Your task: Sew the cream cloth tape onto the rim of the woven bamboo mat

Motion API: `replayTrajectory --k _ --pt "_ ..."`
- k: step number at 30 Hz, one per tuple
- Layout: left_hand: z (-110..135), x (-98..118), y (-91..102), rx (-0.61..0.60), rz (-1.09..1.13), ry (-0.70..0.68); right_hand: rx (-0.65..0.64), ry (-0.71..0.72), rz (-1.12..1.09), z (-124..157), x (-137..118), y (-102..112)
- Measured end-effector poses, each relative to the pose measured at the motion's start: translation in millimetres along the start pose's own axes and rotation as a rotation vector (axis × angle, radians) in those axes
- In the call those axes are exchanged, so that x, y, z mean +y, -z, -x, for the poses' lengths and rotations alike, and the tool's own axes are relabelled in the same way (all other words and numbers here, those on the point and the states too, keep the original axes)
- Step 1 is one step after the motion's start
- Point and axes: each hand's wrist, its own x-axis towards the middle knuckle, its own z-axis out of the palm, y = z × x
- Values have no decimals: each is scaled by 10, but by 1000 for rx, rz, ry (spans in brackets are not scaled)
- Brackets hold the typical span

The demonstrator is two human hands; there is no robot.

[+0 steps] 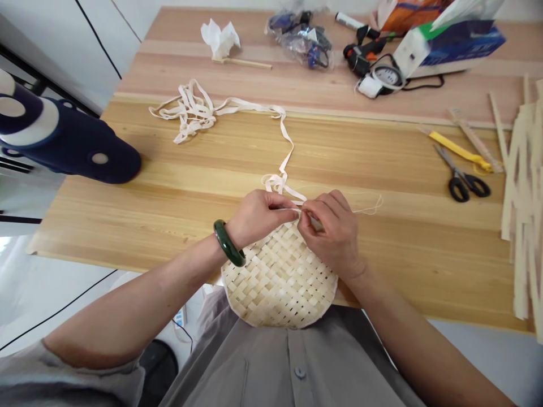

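A pale wooden worktop (pixel 403 164) fills most of the frame. At the left edge leans a dark blue object (pixel 91 147) with pale dots, and along the right edge lies a pile of pale flat strips (pixel 524 186). The woven panel (pixel 280 277), rounded below, sits at lower centre, over the worktop's near edge and against the person's grey shirt (pixel 271 367). A tissue box (pixel 453 51) lies at upper right. White tape (pixel 195 110) is heaped at upper left of centre and trails down to the panel's top edge. There the left hand (pixel 257 217) grips the panel's edge between thumb and fingers; the right hand (pixel 333 232) meets it, thumb and fingertips closed in a pinch — what they hold is too small to tell. Black-handled scissors (pixel 470 183) rest at right — and a fine thread (pixel 377 204) lies just beside the right hand
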Motion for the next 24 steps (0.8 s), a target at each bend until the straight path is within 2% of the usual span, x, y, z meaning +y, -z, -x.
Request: replayTrajectory --k 2,5,6,7,12,18,24 --pt "-5 -2 -12 -1 -45 3 -28 -134 -98 7 0 -7" --pt "-13 11 -19 2 -77 2 -92 -490 -321 17 -3 0" --pt "-15 18 -19 4 -88 0 -104 -548 -359 20 -1 6" --pt "-18 25 -16 8 -99 -1 -107 -548 -364 22 4 11" --pt "-33 35 12 -43 -91 -9 -87 -224 -181 22 48 37" --pt "-47 -12 30 -100 -17 8 -90 -228 -169 24 61 55" --pt "-63 -40 52 -123 69 -16 -130 52 8 37 18 62"
